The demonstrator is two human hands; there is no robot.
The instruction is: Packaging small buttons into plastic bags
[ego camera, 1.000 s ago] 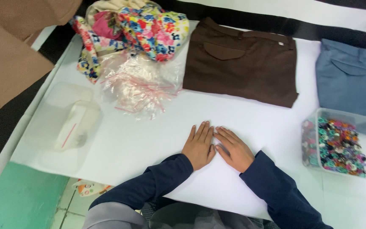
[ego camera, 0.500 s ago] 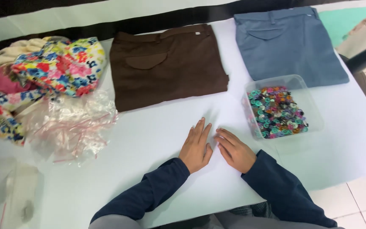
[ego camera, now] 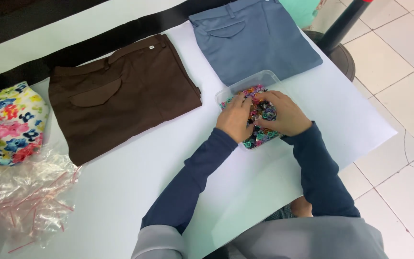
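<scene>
White table (ego camera: 120,192); pale tiled floor (ego camera: 398,72) at right; dark pole (ego camera: 343,21) on round base.

My left hand (ego camera: 235,119) palm down, fingers bent, my right hand (ego camera: 283,112) just beside it, fingers curled, both forearms angled inward, navy sleeves.

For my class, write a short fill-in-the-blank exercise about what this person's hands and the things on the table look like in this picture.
1. Both hands, the left hand and the right hand, are inside a clear plastic ____ full of colourful small pieces.
2. The folded garment nearest the floral fabric is ____ in colour.
3. The blue-grey folded garment lies on the white ____.
4. The person's sleeves are dark ____.

Missing words: container; brown; table; blue
</scene>
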